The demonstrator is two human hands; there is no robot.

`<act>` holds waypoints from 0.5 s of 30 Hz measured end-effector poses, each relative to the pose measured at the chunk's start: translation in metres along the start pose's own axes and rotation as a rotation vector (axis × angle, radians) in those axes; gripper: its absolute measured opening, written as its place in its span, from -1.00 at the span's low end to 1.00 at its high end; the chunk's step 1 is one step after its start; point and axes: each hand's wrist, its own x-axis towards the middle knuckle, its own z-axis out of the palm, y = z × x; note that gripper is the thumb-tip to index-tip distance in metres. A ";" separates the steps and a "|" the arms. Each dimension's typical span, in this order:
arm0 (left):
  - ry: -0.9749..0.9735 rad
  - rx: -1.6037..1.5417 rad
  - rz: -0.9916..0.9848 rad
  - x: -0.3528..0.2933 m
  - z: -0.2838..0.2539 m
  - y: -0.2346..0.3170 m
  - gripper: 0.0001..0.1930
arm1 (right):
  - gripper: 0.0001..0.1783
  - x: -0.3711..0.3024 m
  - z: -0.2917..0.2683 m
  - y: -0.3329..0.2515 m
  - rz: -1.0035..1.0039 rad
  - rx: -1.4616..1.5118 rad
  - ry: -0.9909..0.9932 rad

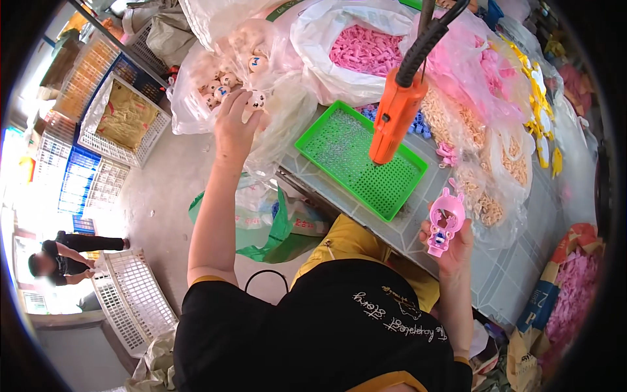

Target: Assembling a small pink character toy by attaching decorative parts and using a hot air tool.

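My left hand [236, 119] reaches out to a clear plastic bag [287, 108] of small cream ball-shaped toy heads [222, 81] with painted faces, and its fingers close on one of them [257, 100]. My right hand [450, 247] holds a pink rabbit-shaped plastic toy shell [445, 221] upright near the table's front edge. An orange electric screwdriver [396, 114] hangs on a black cable over a green perforated tray [392, 196].
Bags of pink parts [366, 49], beige parts [483, 163] and yellow parts [539, 104] crowd the grey table [522, 261]. White and blue crates [134, 300] stand on the floor at left, where another person [65, 258] bends over. A green bag [268, 232] lies under the table.
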 end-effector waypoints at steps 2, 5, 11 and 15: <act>-0.013 0.007 0.007 0.000 0.000 0.000 -0.56 | -0.11 0.000 -0.002 0.000 -0.008 0.001 -0.002; -0.014 -0.018 -0.004 0.000 -0.003 -0.001 -0.56 | -0.11 0.000 -0.001 0.001 -0.018 0.008 -0.004; 0.073 -0.068 -0.080 0.003 -0.024 0.012 -0.57 | -0.13 0.000 -0.003 -0.002 -0.026 0.019 0.000; 0.124 -0.360 -0.310 -0.006 -0.039 0.022 -0.55 | -0.15 -0.004 0.007 -0.001 -0.041 -0.006 0.051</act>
